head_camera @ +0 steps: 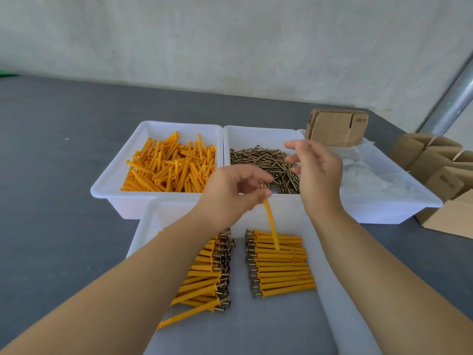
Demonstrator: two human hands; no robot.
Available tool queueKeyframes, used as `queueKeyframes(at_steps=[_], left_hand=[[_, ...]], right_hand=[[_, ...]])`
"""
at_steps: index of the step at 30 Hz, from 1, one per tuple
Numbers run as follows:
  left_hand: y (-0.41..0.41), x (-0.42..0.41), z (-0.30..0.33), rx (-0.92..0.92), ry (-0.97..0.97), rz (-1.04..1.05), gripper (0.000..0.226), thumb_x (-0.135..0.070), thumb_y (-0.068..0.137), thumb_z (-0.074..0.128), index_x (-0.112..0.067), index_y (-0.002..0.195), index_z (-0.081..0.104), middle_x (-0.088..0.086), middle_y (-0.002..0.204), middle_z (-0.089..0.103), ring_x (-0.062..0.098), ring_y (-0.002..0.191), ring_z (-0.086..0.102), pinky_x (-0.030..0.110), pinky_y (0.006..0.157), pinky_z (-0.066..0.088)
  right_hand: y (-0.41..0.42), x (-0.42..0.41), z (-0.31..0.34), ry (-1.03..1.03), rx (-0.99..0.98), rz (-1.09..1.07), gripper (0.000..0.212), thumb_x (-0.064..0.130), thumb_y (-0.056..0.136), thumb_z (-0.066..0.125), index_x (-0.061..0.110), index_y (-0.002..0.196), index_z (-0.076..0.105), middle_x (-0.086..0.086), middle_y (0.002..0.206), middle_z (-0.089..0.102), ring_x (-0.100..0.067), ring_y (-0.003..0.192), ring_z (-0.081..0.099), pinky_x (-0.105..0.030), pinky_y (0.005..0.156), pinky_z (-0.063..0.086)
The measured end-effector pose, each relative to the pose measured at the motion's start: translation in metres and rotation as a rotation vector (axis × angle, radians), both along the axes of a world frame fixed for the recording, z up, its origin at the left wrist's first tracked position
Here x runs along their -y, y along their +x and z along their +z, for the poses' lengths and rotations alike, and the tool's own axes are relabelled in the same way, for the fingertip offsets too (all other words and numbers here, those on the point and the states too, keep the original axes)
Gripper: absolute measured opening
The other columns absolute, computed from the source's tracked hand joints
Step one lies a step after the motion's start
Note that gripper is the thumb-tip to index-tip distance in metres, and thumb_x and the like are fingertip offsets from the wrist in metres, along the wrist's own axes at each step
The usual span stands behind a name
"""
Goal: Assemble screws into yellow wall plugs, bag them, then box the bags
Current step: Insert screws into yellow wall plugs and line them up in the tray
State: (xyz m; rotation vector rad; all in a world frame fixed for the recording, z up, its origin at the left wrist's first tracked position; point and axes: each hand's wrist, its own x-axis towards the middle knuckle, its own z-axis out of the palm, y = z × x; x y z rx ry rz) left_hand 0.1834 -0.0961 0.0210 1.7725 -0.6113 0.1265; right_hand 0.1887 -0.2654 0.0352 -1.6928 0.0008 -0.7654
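The left hand (235,190) pinches one yellow wall plug (271,224) at its upper end, a screw head showing at the fingers (265,193); the plug hangs down, its tip over the right row of assembled plugs (280,262) in the near tray (153,221). A second row of assembled plugs (204,275) lies left of it. The right hand (314,172) is raised over the screw tray (256,135), fingers relaxed and holding nothing. The loose plugs (171,165) fill the left tray (115,175). Flat cardboard boxes (335,129) stand behind the right-hand tray (399,201) on the table (64,149).
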Motion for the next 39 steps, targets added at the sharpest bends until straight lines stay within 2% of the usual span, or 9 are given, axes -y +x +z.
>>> queueKeyframes(at_steps=[7, 12, 17, 22, 25, 29, 32, 35, 39], left_hand=[[-0.012, 0.021, -0.014, 0.154, 0.415, -0.028, 0.007, -0.006, 0.08, 0.078, -0.01, 0.076, 0.073, -0.007, 0.077, 0.063, 0.011, 0.072, 0.062, 0.026, 0.069, 0.055], [-0.014, 0.035, -0.018, 0.27, 0.991, -0.034, 0.011, -0.016, 0.091, 0.056, -0.016, 0.09, 0.067, 0.001, 0.095, 0.064, 0.021, 0.09, 0.061, 0.037, 0.083, 0.054], [-0.019, 0.04, -0.019, 0.332, 1.237, -0.06, 0.009, -0.015, 0.096, 0.052, -0.019, 0.099, 0.059, 0.002, 0.098, 0.057, 0.025, 0.095, 0.057, 0.037, 0.08, 0.052], [-0.018, 0.035, -0.01, 0.396, 1.044, 0.003, 0.018, -0.028, 0.097, 0.054, -0.015, 0.101, 0.065, 0.002, 0.102, 0.062, 0.023, 0.098, 0.059, 0.039, 0.081, 0.053], [-0.007, 0.019, 0.001, 0.447, 0.75, 0.188, 0.014, -0.027, 0.096, 0.059, -0.016, 0.092, 0.067, -0.003, 0.092, 0.063, 0.017, 0.087, 0.059, 0.036, 0.074, 0.052], [0.019, -0.015, 0.004, 0.42, 0.601, 0.516, 0.015, -0.018, 0.095, 0.058, -0.011, 0.095, 0.072, 0.005, 0.095, 0.066, 0.024, 0.085, 0.061, 0.034, 0.065, 0.05], [0.036, -0.039, -0.004, 0.186, 0.721, 0.693, 0.021, -0.024, 0.099, 0.053, -0.012, 0.101, 0.07, 0.009, 0.102, 0.061, 0.029, 0.087, 0.058, 0.034, 0.062, 0.047], [0.044, -0.046, -0.012, -0.062, 0.868, 0.653, 0.029, -0.034, 0.101, 0.047, -0.016, 0.092, 0.067, 0.002, 0.085, 0.062, 0.021, 0.073, 0.055, 0.029, 0.056, 0.041], [0.044, -0.041, -0.012, -0.143, 1.015, 0.574, 0.043, -0.043, 0.103, 0.034, -0.021, 0.074, 0.057, 0.0, 0.078, 0.058, 0.019, 0.071, 0.055, 0.03, 0.061, 0.043]], right_hand=[[0.004, 0.005, -0.003, 0.035, 0.002, -0.015, 0.021, 0.021, 0.095, 0.055, 0.022, 0.091, 0.076, 0.006, 0.084, 0.07, 0.0, 0.076, 0.064, -0.025, 0.073, 0.049], [0.003, 0.003, -0.004, 0.032, -0.006, 0.015, 0.021, 0.025, 0.09, 0.055, 0.028, 0.085, 0.076, 0.013, 0.08, 0.07, 0.001, 0.078, 0.064, -0.023, 0.073, 0.049], [0.006, 0.005, -0.007, -0.019, -0.019, 0.032, 0.021, 0.026, 0.09, 0.055, 0.03, 0.086, 0.075, 0.017, 0.079, 0.071, 0.0, 0.083, 0.065, -0.023, 0.075, 0.05], [0.011, 0.008, -0.013, -0.108, -0.044, 0.035, 0.02, 0.026, 0.092, 0.055, 0.029, 0.09, 0.074, 0.014, 0.093, 0.073, -0.005, 0.09, 0.067, -0.021, 0.076, 0.048], [0.014, 0.011, -0.016, -0.205, -0.091, 0.018, 0.021, 0.02, 0.095, 0.057, 0.031, 0.09, 0.073, 0.02, 0.089, 0.07, 0.003, 0.088, 0.064, -0.011, 0.074, 0.044], [0.023, 0.012, -0.024, -0.433, -0.288, 0.052, 0.02, 0.019, 0.098, 0.056, 0.029, 0.103, 0.072, 0.017, 0.1, 0.068, -0.004, 0.098, 0.062, -0.021, 0.081, 0.047], [0.032, 0.011, -0.025, -0.777, -0.586, 0.128, 0.03, 0.03, 0.1, 0.052, 0.03, 0.128, 0.063, 0.01, 0.124, 0.063, -0.014, 0.117, 0.057, -0.031, 0.09, 0.047], [0.043, -0.002, -0.01, -1.059, -0.845, 0.275, 0.044, 0.031, 0.102, 0.045, 0.027, 0.146, 0.049, 0.004, 0.152, 0.047, -0.022, 0.138, 0.043, -0.038, 0.112, 0.037], [0.05, -0.016, 0.014, -1.288, -1.066, 0.521, 0.043, 0.024, 0.106, 0.037, 0.027, 0.148, 0.048, 0.006, 0.157, 0.039, -0.019, 0.143, 0.035, -0.035, 0.115, 0.027]])
